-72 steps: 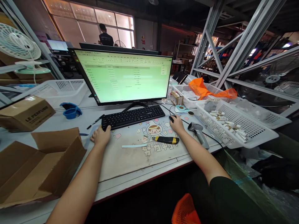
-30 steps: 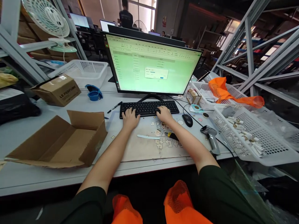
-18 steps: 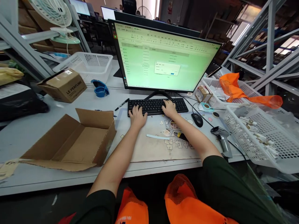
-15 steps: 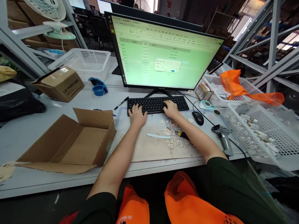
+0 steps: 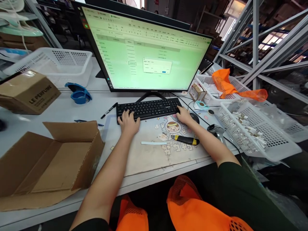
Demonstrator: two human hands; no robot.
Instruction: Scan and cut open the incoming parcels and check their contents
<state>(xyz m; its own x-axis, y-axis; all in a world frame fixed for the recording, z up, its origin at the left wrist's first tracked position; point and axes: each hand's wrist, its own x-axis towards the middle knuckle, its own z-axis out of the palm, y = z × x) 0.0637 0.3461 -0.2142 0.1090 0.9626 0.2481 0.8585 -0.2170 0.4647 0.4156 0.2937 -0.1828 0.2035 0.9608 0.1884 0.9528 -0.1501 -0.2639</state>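
My left hand [image 5: 129,124] rests on the left end of the black keyboard [image 5: 149,109], its fingers spread over the lower keys. At the keyboard's right end, my right hand [image 5: 184,116] touches the number keys with fingers extended and holds nothing. Partly hidden behind that hand is the black mouse [image 5: 194,118]. Above the keyboard stands the monitor [image 5: 149,51], showing a green-tinted spreadsheet with a small white dialog box. Between my forearms, a yellow-and-black utility knife [image 5: 186,140] and a pale blue strip [image 5: 153,143] lie on the printed desk mat [image 5: 144,160].
To the left are an open cardboard box [image 5: 60,163], a closed carton [image 5: 31,91], a blue round container [image 5: 80,96] and a black pen [image 5: 109,110]. White baskets [image 5: 276,134] with small white parts stand at right, beside a barcode scanner [image 5: 216,130].
My right hand has moved right along the keyboard to the number keys, uncovering the utility knife. My left hand stays on the left keys. The view has shifted to the right.
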